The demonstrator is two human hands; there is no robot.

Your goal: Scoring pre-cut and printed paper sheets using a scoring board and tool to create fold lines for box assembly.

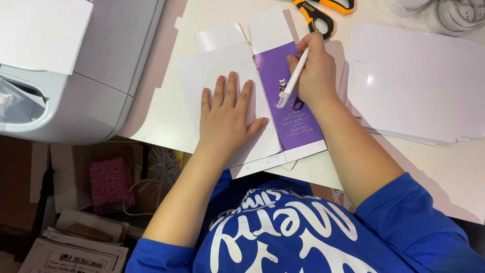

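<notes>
1. A blue shirt (303,237) with large white lettering is seen nearest the camera, at the bottom edge.
2. The left hand (227,114) is laid flat, fingers spread wide and nothing gripped, on the white panel of a flattened card box (222,65).
3. The box blank lies on the white table (161,116), just in front of the person; its matte white flaps are cut square, and one glossy purple panel (290,108) is printed with a small figure and pale script.
4. The right hand (316,71) is closed around a slim white pen-shaped tool (292,81), its tip set on the purple panel.
5. Orange-and-black scissors (321,12) lie beyond, a stack of white card sheets (414,81) to the right, a grey machine (96,76) to the left.
</notes>
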